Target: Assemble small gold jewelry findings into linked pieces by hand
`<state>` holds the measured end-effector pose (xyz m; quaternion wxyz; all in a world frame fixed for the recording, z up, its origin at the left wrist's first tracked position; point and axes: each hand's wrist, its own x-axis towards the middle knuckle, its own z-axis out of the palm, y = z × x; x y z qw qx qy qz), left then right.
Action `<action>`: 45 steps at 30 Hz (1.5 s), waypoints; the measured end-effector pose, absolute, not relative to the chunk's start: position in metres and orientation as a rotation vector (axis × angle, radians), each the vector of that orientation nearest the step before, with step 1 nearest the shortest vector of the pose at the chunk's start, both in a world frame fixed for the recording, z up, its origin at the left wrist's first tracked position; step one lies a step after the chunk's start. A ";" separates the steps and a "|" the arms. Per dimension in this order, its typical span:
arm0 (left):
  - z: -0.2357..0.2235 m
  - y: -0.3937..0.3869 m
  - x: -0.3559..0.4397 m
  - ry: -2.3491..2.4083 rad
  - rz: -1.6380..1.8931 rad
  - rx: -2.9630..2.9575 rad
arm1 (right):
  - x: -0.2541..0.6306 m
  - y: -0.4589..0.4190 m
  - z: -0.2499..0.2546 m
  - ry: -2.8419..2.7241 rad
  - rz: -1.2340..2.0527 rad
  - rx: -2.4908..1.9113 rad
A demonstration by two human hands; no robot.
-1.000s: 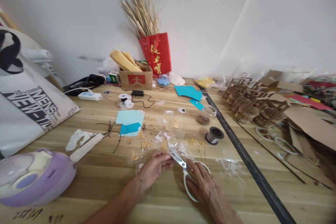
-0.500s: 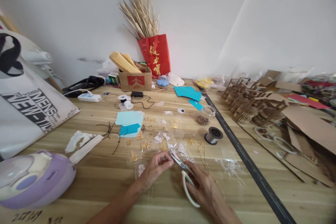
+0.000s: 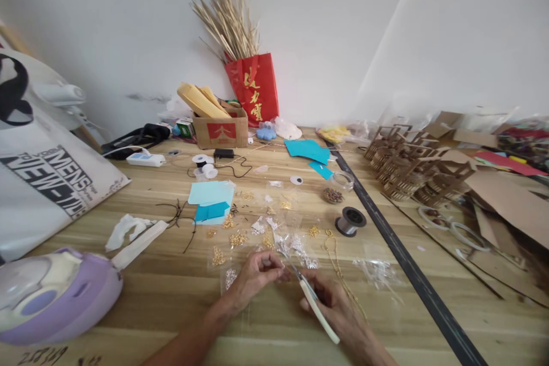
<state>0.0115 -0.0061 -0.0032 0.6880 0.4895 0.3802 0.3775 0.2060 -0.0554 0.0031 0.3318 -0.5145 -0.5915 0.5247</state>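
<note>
My right hand [image 3: 328, 297] is closed around a pair of scissors [image 3: 318, 310] with white handles, the blades pointing up and left. Just left of the blades, my left hand [image 3: 259, 274] has its fingertips pinched together; whatever lies between them is too small to make out. Under and beyond the hands lie small silver findings [image 3: 298, 243] and gold findings [image 3: 238, 238] in loose heaps on clear plastic. A gold chain [image 3: 337, 263] trails beside my right hand.
A wire spool [image 3: 350, 221] and a dish of brown beads [image 3: 333, 195] stand to the right. Brown lattice baskets [image 3: 412, 166] lie past a black strip [image 3: 390, 243]. A purple and cream appliance [image 3: 60, 294] sits at left, near blue paper sheets [image 3: 212, 211].
The scissors have turned in my right hand, so their handles now look edge-on and closer together. My left hand has stayed nearly in place, still pinched.
</note>
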 end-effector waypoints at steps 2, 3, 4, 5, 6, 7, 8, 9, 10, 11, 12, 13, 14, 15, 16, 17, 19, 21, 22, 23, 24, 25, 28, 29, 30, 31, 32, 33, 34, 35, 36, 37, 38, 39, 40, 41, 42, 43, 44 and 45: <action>-0.003 -0.007 0.011 0.806 0.823 1.044 | 0.206 -0.056 0.005 -1.517 1.419 -1.308; -0.004 -0.007 0.010 0.775 0.814 1.017 | 0.207 -0.056 0.006 -1.507 1.439 -1.288; -0.005 -0.007 0.010 0.744 0.802 0.983 | 0.207 -0.056 0.007 -1.500 1.458 -1.269; -0.005 -0.007 0.009 0.716 0.787 0.941 | 0.207 -0.056 0.007 -1.495 1.470 -1.252; -0.006 -0.007 0.009 0.695 0.770 0.891 | 0.207 -0.057 0.007 -1.490 1.477 -1.239; -0.006 -0.006 0.009 0.680 0.749 0.838 | 0.207 -0.057 0.008 -1.489 1.482 -1.229; -0.006 -0.006 0.009 0.670 0.732 0.787 | 0.207 -0.057 0.008 -1.489 1.484 -1.222; -0.006 -0.005 0.009 0.659 0.719 0.745 | 0.207 -0.057 0.008 -1.488 1.483 -1.220; -0.006 -0.005 0.009 0.649 0.711 0.712 | 0.207 -0.057 0.008 -1.487 1.482 -1.223; -0.005 -0.005 0.009 0.640 0.706 0.686 | 0.207 -0.058 0.008 -1.485 1.483 -1.227; -0.004 -0.004 0.010 0.633 0.705 0.670 | 0.207 -0.058 0.008 -1.481 1.486 -1.232; -0.003 -0.004 0.010 0.629 0.704 0.660 | 0.206 -0.058 0.008 -1.476 1.488 -1.236; -0.003 -0.004 0.010 0.629 0.704 0.656 | 0.206 -0.058 0.008 -1.472 1.490 -1.239; -0.002 -0.005 0.009 0.632 0.704 0.656 | 0.206 -0.058 0.008 -1.472 1.492 -1.241; -0.002 -0.005 0.009 0.637 0.707 0.658 | 0.205 -0.058 0.008 -1.474 1.492 -1.240; -0.003 -0.005 0.009 0.641 0.710 0.661 | 0.205 -0.058 0.008 -1.475 1.491 -1.239; -0.005 -0.005 0.009 0.647 0.717 0.664 | 0.204 -0.058 0.009 -1.480 1.493 -1.242; -0.007 -0.004 0.008 0.647 0.723 0.665 | 0.204 -0.058 0.010 -1.484 1.508 -1.240; -0.009 -0.004 0.008 0.645 0.727 0.663 | 0.204 -0.059 0.010 -1.485 1.516 -1.234; -0.010 -0.004 0.008 0.641 0.730 0.662 | 0.204 -0.059 0.010 -1.486 1.524 -1.226; -0.011 -0.004 0.008 0.638 0.733 0.662 | 0.204 -0.059 0.010 -1.487 1.529 -1.217; -0.011 -0.004 0.008 0.636 0.736 0.660 | 0.204 -0.059 0.009 -1.486 1.530 -1.210; -0.012 -0.005 0.007 0.637 0.750 0.653 | 0.205 -0.060 0.006 -1.485 1.515 -1.219; -0.012 -0.005 0.007 0.637 0.756 0.649 | 0.206 -0.060 0.005 -1.486 1.508 -1.224; -0.012 -0.005 0.007 0.637 0.761 0.645 | 0.206 -0.060 0.005 -1.485 1.505 -1.225; -0.013 -0.005 0.007 0.638 0.767 0.644 | 0.207 -0.060 0.005 -1.485 1.506 -1.221; -0.013 -0.005 0.007 0.640 0.773 0.645 | 0.207 -0.060 0.005 -1.483 1.509 -1.217; -0.013 -0.005 0.007 0.646 0.779 0.647 | 0.207 -0.060 0.005 -1.482 1.511 -1.212; -0.013 -0.004 0.007 0.654 0.786 0.650 | 0.208 -0.060 0.005 -1.481 1.511 -1.210; -0.012 -0.004 0.007 0.665 0.794 0.653 | 0.208 -0.060 0.005 -1.481 1.509 -1.213; -0.012 -0.004 0.008 0.678 0.802 0.657 | 0.208 -0.060 0.004 -1.484 1.506 -1.220; -0.011 -0.004 0.008 0.692 0.812 0.662 | 0.208 -0.060 0.003 -1.486 1.498 -1.229; -0.011 -0.004 0.008 0.706 0.823 0.670 | 0.209 -0.060 0.002 -1.488 1.486 -1.240; -0.010 -0.004 0.008 0.722 0.837 0.679 | 0.209 -0.060 0.000 -1.491 1.468 -1.252; -0.010 -0.003 0.009 0.737 0.856 0.686 | 0.210 -0.060 -0.002 -1.497 1.451 -1.263; -0.009 -0.003 0.009 0.753 0.877 0.688 | 0.210 -0.060 -0.003 -1.505 1.437 -1.271; -0.009 -0.003 0.009 0.769 0.899 0.686 | 0.210 -0.060 -0.004 -1.515 1.427 -1.278; -0.009 -0.003 0.009 0.783 0.920 0.679 | 0.210 -0.060 -0.004 -1.524 1.422 -1.286; -0.009 -0.003 0.009 0.795 0.939 0.671 | 0.210 -0.060 -0.004 -1.531 1.422 -1.293; -0.010 -0.003 0.010 0.805 0.955 0.665 | 0.210 -0.060 -0.003 -1.537 1.423 -1.295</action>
